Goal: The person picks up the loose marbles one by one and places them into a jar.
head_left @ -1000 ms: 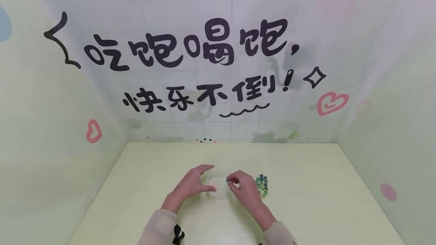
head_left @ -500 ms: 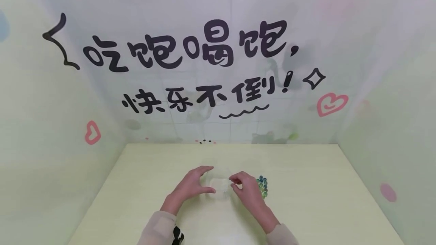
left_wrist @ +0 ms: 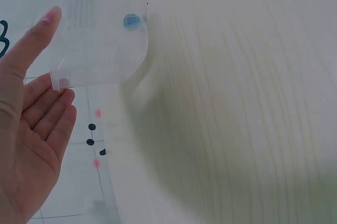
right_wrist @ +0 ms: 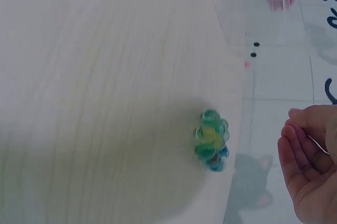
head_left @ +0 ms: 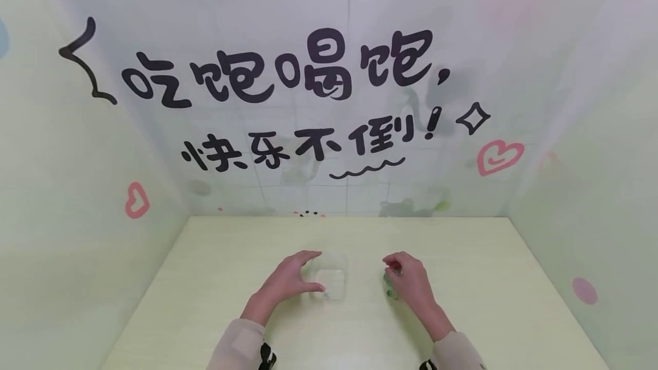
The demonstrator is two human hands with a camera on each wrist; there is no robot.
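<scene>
A clear plastic container [head_left: 336,283] stands on the table, its walls see-through. Thumb on one side and fingers on the other, my left hand [head_left: 287,276] holds it near the rim. In the left wrist view one blue marble [left_wrist: 131,21] shows inside, near the bottom. To the container's right, my right hand [head_left: 413,280] hovers at a cluster of glass marbles [right_wrist: 211,140], green, blue and yellowish, partly hidden under it in the head view. The right thumb and fingertips come close together, loosely bent, with no marble visible between them.
A pale wood-grain table [head_left: 226,244] is enclosed by printed walls at the back and sides. The back wall [head_left: 267,193] carries black lettering and pink hearts. A black strap [head_left: 267,356] shows at the left sleeve.
My right hand let a blue marble go at the container, then moved right to the marble cluster. The left hand has stayed at the container.
</scene>
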